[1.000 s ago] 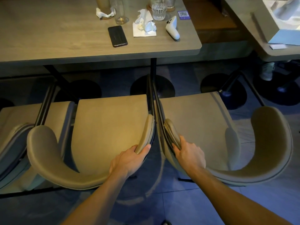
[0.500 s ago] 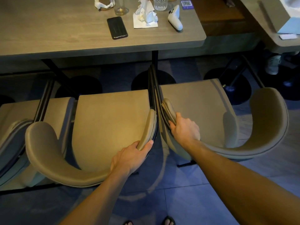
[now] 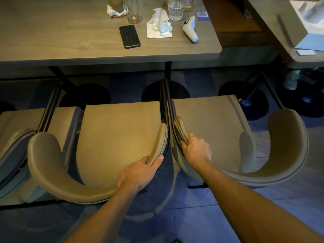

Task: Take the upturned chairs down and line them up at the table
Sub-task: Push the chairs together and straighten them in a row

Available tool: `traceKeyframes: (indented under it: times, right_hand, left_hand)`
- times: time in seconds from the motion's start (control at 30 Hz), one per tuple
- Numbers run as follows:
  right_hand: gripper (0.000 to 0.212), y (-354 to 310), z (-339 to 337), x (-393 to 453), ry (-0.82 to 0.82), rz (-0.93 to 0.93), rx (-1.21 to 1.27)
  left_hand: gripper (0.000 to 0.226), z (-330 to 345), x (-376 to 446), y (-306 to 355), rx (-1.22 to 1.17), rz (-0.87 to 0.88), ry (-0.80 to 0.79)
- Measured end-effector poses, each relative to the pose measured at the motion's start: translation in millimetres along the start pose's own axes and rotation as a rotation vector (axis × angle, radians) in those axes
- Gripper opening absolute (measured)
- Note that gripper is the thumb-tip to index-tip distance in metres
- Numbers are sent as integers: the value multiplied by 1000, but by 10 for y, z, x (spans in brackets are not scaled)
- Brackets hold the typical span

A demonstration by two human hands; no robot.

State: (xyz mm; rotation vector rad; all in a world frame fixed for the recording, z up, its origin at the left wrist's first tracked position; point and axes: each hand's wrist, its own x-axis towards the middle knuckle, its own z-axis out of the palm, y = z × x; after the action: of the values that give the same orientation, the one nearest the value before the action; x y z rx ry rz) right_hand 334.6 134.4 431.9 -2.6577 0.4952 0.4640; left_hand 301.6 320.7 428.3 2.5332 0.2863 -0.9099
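From your head camera, you look down at a long grey-brown wooden table (image 3: 61, 32) on black legs, standing on a dim floor of large blue-grey tiles (image 3: 192, 225). On the tabletop lie a black smartphone (image 3: 130, 36), crumpled white paper napkins (image 3: 160, 25), several clear drinking glasses (image 3: 175, 10) and a white handheld controller (image 3: 190, 29). A second table corner (image 3: 298, 57) shows at the upper right.

Three tan upholstered chairs with curved wraparound backs stand upright on the floor in a row along the near edge of the table, seats facing it. The middle chair (image 3: 119, 137) sits directly before you, its seat front just short of the table edge, its black metal frame touching that of the right chair (image 3: 210, 128). The right chair appears angled slightly rightward. A left chair (image 3: 21, 123) is only partly in view, just beside the middle one.

Your left hand (image 3: 138, 172) is closed around the right end of the middle chair's curved back, thumb outside. Your right hand (image 3: 197, 149) grips the left end of the right chair's back, fingers curled over its padded edge.
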Motion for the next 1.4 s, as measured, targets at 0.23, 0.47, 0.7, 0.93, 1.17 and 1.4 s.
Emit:
traceKeyframes:
  times: [0.23, 0.47, 0.7, 0.93, 1.17, 1.4]
  right_hand:
    - [30, -26, 15, -37, 22, 28, -28]
    - [27, -38, -8, -57, 2, 10, -49]
    - [31, -48, 33, -65, -20, 73, -27]
    - [27, -89, 32, -83, 12, 104, -32]
    - [28, -184, 108, -120, 12, 142, -12]
    - [27, -120, 103, -138, 17, 81, -8]
  left_hand:
    - [87, 8, 3, 10, 2, -4, 4]
    - [78, -23, -28, 6, 5, -7, 7]
    - [77, -43, -41, 15, 23, -5, 6]
    - [74, -55, -55, 32, 17, -2, -19]
    - [77, -59, -59, 12, 2, -3, -12]
    - [79, -63, -72, 8, 2, 12, -16]
